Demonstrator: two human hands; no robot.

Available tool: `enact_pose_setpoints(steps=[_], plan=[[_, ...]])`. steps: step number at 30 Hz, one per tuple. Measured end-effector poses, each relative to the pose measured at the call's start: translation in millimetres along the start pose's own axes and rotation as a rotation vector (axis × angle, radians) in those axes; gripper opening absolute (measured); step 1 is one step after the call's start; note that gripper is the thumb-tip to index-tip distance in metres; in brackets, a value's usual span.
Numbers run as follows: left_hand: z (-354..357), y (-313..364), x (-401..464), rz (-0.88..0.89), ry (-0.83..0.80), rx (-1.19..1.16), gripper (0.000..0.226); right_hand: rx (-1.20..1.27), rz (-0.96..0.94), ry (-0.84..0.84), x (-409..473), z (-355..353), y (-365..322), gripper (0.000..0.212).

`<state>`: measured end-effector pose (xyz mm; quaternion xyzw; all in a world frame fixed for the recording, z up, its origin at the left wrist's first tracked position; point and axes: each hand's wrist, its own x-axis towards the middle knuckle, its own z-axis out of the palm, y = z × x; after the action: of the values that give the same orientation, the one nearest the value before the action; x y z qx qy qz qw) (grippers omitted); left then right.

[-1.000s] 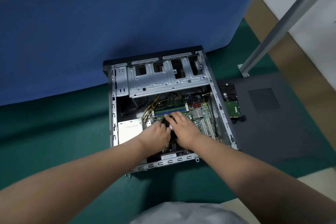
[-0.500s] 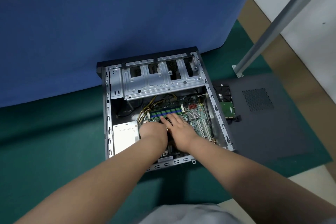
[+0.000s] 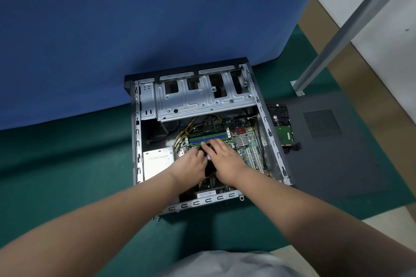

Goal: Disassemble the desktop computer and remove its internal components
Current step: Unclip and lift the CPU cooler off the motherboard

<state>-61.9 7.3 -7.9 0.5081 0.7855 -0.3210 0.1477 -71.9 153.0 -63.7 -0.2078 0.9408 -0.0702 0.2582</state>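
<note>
An open desktop case (image 3: 137,141) lies flat on a green mat. Inside it sits the green motherboard (image 3: 247,141) with blue and green memory slots (image 3: 207,136) and yellow cables (image 3: 186,132). Both my hands are down over the black CPU cooler fan (image 3: 209,157), which shows only between them. My left hand (image 3: 191,164) has its fingers curled on the fan's left side. My right hand (image 3: 225,157) lies over its right side, fingers reaching toward the memory slots. Whether either hand really grips the fan is hidden.
A silver drive cage (image 3: 202,101) spans the case's far end. A silver power supply box (image 3: 157,162) fills the left side. A removed hard drive (image 3: 282,128) rests on the dark side panel (image 3: 337,141) to the right. Blue partition (image 3: 135,40) behind; metal leg (image 3: 333,42) at right.
Both hands stay on the cooler fan with only small finger shifts. The head camera has moved a little, so the case sits slightly differently in the frame.
</note>
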Motion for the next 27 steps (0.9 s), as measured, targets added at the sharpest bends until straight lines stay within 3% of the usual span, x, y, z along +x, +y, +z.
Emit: enact_pose_setpoints(steps=[5, 10, 13, 16, 19, 23, 27], plan=[[-11.8, -0.8, 8.5, -0.031, -0.124, -0.121, 0.021, 0.008, -0.005, -0.001, 0.2, -0.7, 0.1, 0.100], [-18.3, -11.6, 25.8, -0.557, -0.352, -0.649, 0.029, 0.004, -0.004, -0.023, -0.1, -1.0, -0.1, 0.102], [-21.2, -13.4, 41.7, -0.676, -0.468, -0.804, 0.043, 0.000, -0.001, -0.040, -0.6, -0.6, 0.1, 0.105], [-19.4, -15.0, 40.4, -0.627, -0.508, -0.784, 0.051, -0.001, -0.001, -0.032, -0.1, -0.7, 0.4, 0.106], [-15.5, -9.1, 21.7, -0.494, -0.389, -0.573, 0.059, 0.010, 0.001, -0.011, -0.2, -1.0, -0.6, 0.101], [-3.2, 1.7, 1.4, -0.198, -0.051, -0.259, 0.033, 0.021, 0.000, 0.008, -0.1, 1.1, 0.3, 0.095], [3.4, -3.9, 0.0, -0.042, 0.032, -0.156, 0.024, 0.013, -0.005, 0.014, -0.6, 1.9, 0.5, 0.096]])
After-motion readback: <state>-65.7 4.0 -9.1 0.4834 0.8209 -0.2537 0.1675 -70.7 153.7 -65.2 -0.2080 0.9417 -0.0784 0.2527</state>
